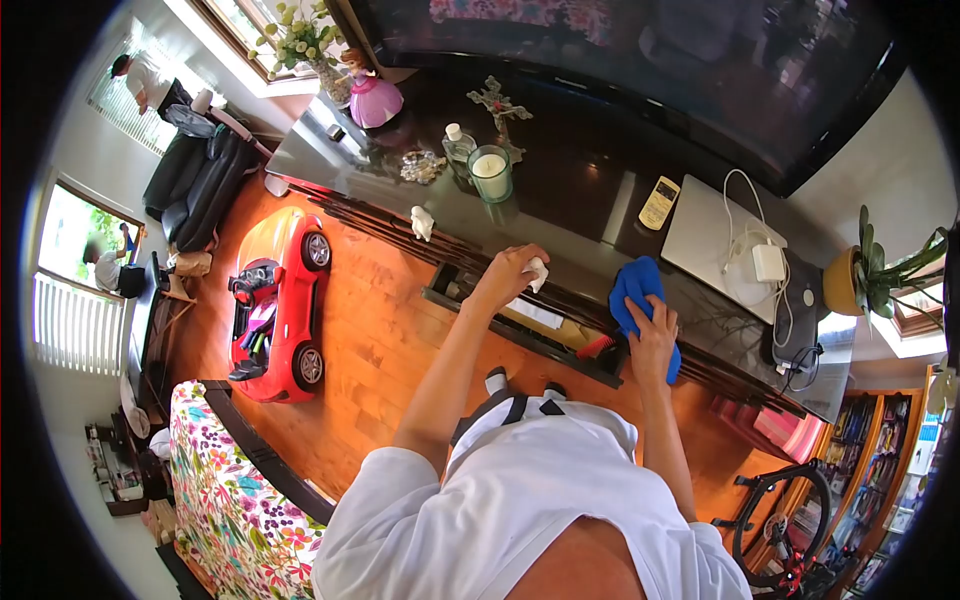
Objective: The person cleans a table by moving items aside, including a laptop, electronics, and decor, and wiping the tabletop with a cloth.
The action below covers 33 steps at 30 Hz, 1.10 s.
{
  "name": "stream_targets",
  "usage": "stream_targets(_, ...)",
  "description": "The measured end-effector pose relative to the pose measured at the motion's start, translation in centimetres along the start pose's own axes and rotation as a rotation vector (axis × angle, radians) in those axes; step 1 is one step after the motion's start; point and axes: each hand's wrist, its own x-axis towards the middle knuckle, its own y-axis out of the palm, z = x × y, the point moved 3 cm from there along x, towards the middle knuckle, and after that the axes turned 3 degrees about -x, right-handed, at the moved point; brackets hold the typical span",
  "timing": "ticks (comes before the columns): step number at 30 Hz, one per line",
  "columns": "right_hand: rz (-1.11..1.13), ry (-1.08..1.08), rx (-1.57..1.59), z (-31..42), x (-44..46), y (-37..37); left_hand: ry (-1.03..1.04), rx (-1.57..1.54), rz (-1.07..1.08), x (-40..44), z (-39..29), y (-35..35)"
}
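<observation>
My left hand [507, 278] is closed around a small white figurine [538, 274] at the front edge of the dark cabinet top [570, 225]. Part of the figurine is hidden by my fingers. A blue cloth [640, 280] lies bunched under my right hand [653, 335], which grips it and presses it on the cabinet's edge, with part of the cloth hanging over the front. Another small white figurine [422, 223] stands to the left on the same edge. Below my hands, a drawer [605, 375] is pulled out, with papers and a red item [595, 346] inside.
On the cabinet stand a candle in a glass [491, 174], a clear bottle [459, 150], a crucifix [499, 112] and a doll [375, 100]. A yellow remote [659, 203] lies beside a silver laptop [715, 235] with a white charger. A television [640, 70] rises behind.
</observation>
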Motion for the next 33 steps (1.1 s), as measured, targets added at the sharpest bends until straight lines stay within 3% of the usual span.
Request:
stream_targets(23, 0.024, -0.018, -0.037, -0.7, -0.2, 0.8, 0.019, 0.042, -0.110, -1.3, 0.5, -0.1)
stream_targets(26, 0.024, -0.019, -0.020, -0.9, -0.2, 0.9, -0.033, -0.066, -0.125, -1.9, 0.4, -0.9)
stream_targets(33, 0.073, -0.016, -0.008, -0.3, 0.3, 0.5, -0.060, -0.045, -0.365, -4.4, 1.1, -6.3)
